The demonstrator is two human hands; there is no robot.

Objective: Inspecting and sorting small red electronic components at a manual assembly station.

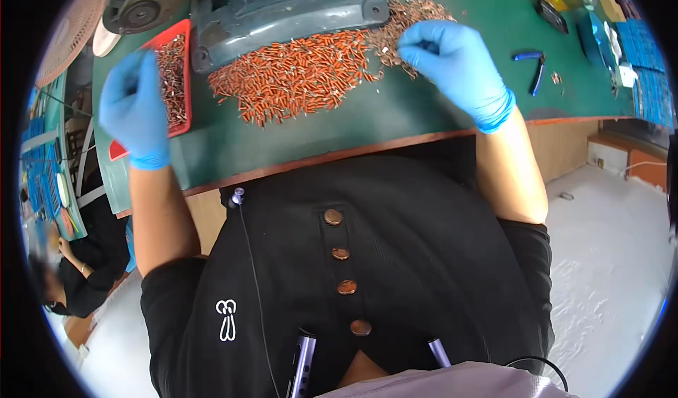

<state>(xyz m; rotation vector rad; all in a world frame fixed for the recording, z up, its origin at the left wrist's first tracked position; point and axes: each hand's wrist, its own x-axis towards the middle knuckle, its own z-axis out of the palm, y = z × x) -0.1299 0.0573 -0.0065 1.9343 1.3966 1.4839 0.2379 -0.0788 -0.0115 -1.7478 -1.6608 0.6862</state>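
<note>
My left hand point(134, 108), in a blue glove, hovers over the left edge of a red tray point(188, 80). Its fingers curl but are smeared by motion, so I cannot tell whether anything is in them. Many small dark copper-coloured metal pieces point(173, 80) lie in the tray. Also gloved in blue, my right hand point(459, 62) is over a pile of small brownish copper pieces point(397, 24). Its thumb and fingertips are drawn together; what they hold, if anything, is hidden. Between the hands spreads a heap of small orange parts with silvery ends point(289, 76).
A grey-green machine base point(296, 13) stands behind the orange heap on the green table point(282, 138). Blue-handled pliers point(539, 73) lie at the right. Blue stacked trays point(646, 66) are at the far right. Another person point(85, 271) sits at the far left.
</note>
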